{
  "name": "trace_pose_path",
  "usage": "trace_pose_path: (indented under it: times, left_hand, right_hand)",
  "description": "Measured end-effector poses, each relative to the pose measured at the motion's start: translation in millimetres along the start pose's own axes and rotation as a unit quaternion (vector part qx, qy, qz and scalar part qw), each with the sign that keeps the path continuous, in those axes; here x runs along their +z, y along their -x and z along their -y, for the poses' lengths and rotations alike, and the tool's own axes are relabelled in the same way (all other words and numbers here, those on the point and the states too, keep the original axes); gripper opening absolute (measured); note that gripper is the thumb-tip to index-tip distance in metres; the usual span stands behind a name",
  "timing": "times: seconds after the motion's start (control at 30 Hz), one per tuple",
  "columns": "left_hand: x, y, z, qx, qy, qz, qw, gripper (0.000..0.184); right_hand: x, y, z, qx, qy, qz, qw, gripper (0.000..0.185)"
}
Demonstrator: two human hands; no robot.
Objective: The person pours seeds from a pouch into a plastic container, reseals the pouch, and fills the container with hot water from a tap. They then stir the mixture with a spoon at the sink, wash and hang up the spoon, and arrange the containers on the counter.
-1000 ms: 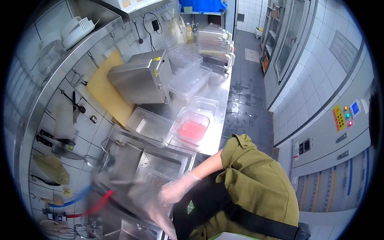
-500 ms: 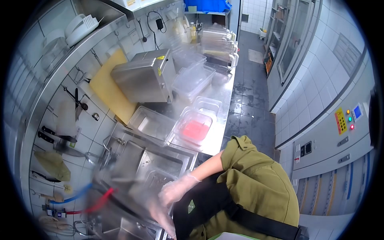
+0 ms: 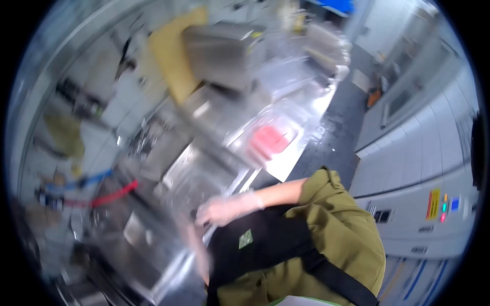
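My right hand (image 3: 227,208), in a clear glove, reaches over the near edge of the steel sink (image 3: 244,178). Its fingers look curled, with a small dark spot at their tips; what they hold cannot be made out. Lower down, my left hand (image 3: 198,250), also gloved, is a pale smear close to the apron (image 3: 265,242), its fingers blurred. A clear plastic container seems to lie in the basin beyond my right hand, too smeared to be sure. Left of the hands, a dark grey shape spreads over the sink area, its kind unclear.
Clear containers, one with red contents (image 3: 270,140), stand on the steel counter (image 3: 286,168). Behind are a steel box-shaped appliance (image 3: 219,53) and a yellow board (image 3: 173,56). Red (image 3: 115,195) and blue (image 3: 89,181) hoses hang by the wall; knives hang above.
The view has swung, shifting counter and containers up and right, and is more blurred. My right hand sits slightly higher; my left hand stays low beside the apron.
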State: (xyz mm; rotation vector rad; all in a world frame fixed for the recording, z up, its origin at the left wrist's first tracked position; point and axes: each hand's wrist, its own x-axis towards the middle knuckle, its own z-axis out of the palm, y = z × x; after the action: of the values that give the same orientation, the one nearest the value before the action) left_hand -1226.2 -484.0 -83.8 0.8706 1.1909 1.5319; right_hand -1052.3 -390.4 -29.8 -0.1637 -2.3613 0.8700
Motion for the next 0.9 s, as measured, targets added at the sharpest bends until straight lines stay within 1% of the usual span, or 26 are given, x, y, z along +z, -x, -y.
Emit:
trace_pose_path:
  times: [0.03,0.07,0.13,0.2,0.27,0.3,0.4,0.43,0.5,0.57,0.63,0.7,0.77,0.83,0.87,0.9]
  left_hand:
    - [3.6,1.0,-7.1,0.008,0.001,-0.019,1.000,0.086]
    - [4.9,8.2,-13.7,0.005,-0.012,-0.012,1.000,0.072]
    - [1.0,3.1,-17.4,-0.057,-0.036,-0.042,0.997,0.068]
    - [7.8,3.1,-31.6,-0.111,-0.044,-0.066,0.991,0.069]
    - [17.9,4.7,-47.2,-0.112,-0.028,-0.078,0.990,0.070]
    - [20.4,2.3,-52.9,-0.117,-0.019,-0.079,0.990,0.071]
    - [21.0,2.4,-52.5,-0.163,0.023,-0.082,0.983,0.072]
    - [18.3,2.1,-44.7,-0.157,0.025,-0.073,0.985,0.074]
    - [11.7,3.7,-32.3,-0.181,0.022,-0.053,0.982,0.070]
    - [10.1,6.6,-25.1,-0.172,0.009,-0.045,0.984,0.069]
    - [14.6,9.2,-20.5,-0.128,-0.013,-0.052,0.990,0.070]
    - [13.9,8.8,-16.6,-0.106,-0.006,-0.061,0.993,0.071]
    - [15.7,9.4,-20.6,-0.122,0.011,-0.065,0.990,0.071]
    - [27.0,8.0,-49.3,-0.178,0.037,-0.064,0.981,0.070]
    - [26.2,8.4,-46.1,-0.171,0.036,-0.075,0.982,0.070]
    - [25.0,8.8,-40.7,-0.163,0.034,-0.085,0.982,0.070]
  right_hand:
    - [-2.9,2.3,4.0,0.013,-0.015,-0.007,1.000,0.015]
    - [-3.0,6.0,6.2,0.029,-0.033,-0.009,0.999,0.020]
    - [-5.3,5.7,0.2,0.044,-0.022,0.007,0.999,0.028]
    - [-21.4,2.8,11.3,0.082,0.010,0.036,0.996,0.023]
    - [-24.7,5.0,13.8,0.065,0.075,0.053,0.994,0.030]
    - [-25.6,3.9,9.2,0.050,0.100,0.064,0.992,0.044]
    - [-27.2,3.7,5.9,0.045,0.133,0.096,0.985,0.049]
    - [-26.9,1.8,4.7,0.045,0.149,0.100,0.983,0.053]
    - [-26.4,-0.9,-1.5,0.039,0.169,0.102,0.980,0.055]
    - [-27.6,-4.4,-4.4,0.034,0.176,0.089,0.980,0.055]
    - [-25.4,-5.0,-5.5,0.050,0.169,0.085,0.981,0.052]
    - [-22.6,-5.5,-4.3,0.057,0.155,0.082,0.983,0.049]
    - [-19.4,-4.2,3.1,0.056,0.132,0.080,0.986,0.047]
    - [-21.9,-3.3,11.5,0.058,0.093,0.084,0.990,0.045]
    - [-24.1,-2.7,15.6,0.060,0.074,0.086,0.992,0.044]
    - [-25.9,-1.9,18.7,0.077,0.052,0.096,0.991,0.037]
